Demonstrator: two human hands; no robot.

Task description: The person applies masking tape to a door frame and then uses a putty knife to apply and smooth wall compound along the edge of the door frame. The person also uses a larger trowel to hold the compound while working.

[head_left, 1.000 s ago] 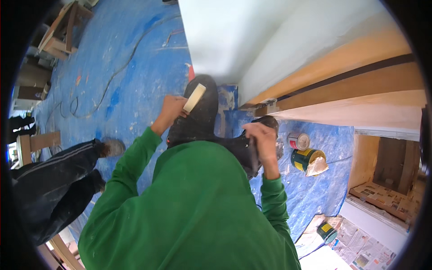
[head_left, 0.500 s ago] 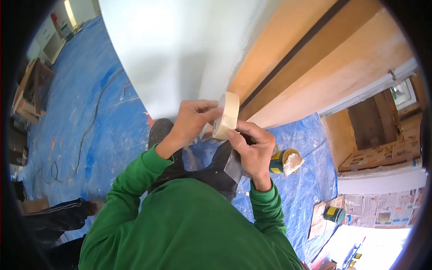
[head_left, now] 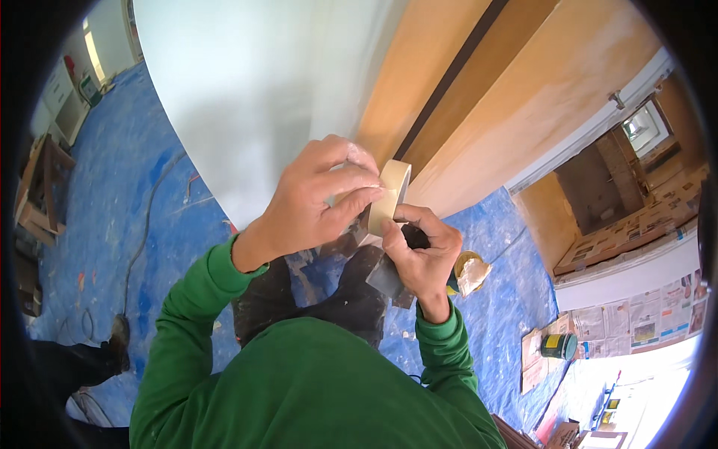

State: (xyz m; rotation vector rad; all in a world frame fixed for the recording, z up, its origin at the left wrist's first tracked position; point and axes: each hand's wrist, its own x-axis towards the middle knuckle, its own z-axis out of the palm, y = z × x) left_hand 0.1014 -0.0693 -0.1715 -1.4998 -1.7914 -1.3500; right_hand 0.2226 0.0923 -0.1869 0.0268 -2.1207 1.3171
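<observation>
Head view: left hand (head_left: 318, 198) grips masking tape roll (head_left: 390, 196), right hand (head_left: 419, 251) pinches its edge. Likely finding the tape end; next needs a clean peel.

**Both hands on a roll of tape**

The left hand (head_left: 318, 198) grips a cream-coloured roll of masking tape (head_left: 390, 196) from above, fingers curled over its rim. The right hand (head_left: 420, 251) pinches at the roll's lower edge. Below them lies a blue plastic floor sheet (head_left: 112, 217), with a small green paint tin (head_left: 559, 346) near spread newspapers (head_left: 643, 322).
</observation>
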